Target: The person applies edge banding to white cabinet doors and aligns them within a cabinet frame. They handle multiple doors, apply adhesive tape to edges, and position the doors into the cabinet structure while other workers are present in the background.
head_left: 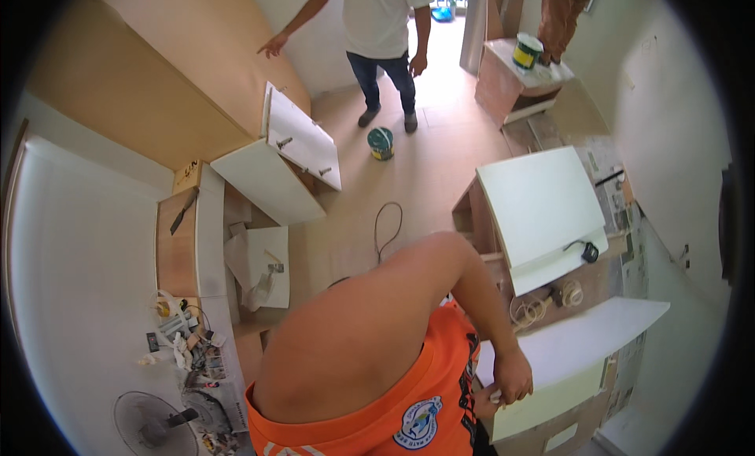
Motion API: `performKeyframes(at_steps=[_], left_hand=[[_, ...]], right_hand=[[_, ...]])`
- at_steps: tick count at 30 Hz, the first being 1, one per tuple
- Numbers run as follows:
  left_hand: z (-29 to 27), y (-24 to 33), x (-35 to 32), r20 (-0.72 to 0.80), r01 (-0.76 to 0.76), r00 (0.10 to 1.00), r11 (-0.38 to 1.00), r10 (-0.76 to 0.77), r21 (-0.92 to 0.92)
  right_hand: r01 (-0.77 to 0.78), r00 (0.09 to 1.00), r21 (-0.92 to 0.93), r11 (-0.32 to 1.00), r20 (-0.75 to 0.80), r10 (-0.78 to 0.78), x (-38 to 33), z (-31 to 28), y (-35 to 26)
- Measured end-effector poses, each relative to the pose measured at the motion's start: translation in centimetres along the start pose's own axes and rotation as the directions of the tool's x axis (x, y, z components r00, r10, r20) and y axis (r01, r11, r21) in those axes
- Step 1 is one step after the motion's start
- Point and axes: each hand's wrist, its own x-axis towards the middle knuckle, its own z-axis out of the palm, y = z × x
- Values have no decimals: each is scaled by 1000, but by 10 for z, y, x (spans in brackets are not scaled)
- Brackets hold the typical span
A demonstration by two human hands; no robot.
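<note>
My left arm reaches across an orange sleeveless top, bent at the elbow. My left hand is closed, its fingers curled down at the near corner of a pale yellow-green board. Close beside it, my right hand shows only in part; most of its fingers are hidden. A small white bit shows between the two hands, too small to name. Behind the board lies a long white panel with a curved-looking edge.
A white-topped cabinet carries a black tape measure. Coiled edging strip lies beside it. A cable and a green bucket are on the floor. One person stands ahead; another stands on a cabinet. Left: fan, saw.
</note>
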Motion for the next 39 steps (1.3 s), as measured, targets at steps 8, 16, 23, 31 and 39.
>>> performKeyframes(at_steps=[8, 16, 23, 31, 39], left_hand=[[7, 15, 9, -23, 45, 999, 998, -44, 52], [-4, 24, -5, -28, 172, 984, 983, -174, -64], [-27, 25, 1, 59, 192, 981, 972, -186, -132], [-30, 19, -12, 22, 219, 975, 944, -221, -245], [-64, 25, -41, 99, 828, 200, 114, -975, -549]], right_hand=[[-17, 1000, 79, 997, -22, 19, 3, 48, -27], [52, 997, 65, 996, -59, -49, -18, 2, -9], [-7, 999, 221, 975, -48, 18, -19, -18, -57], [150, 986, 265, 952, 25, -162, -17, -8, -38], [165, 944, 521, 837, 162, -287, 0, 36, -41]])
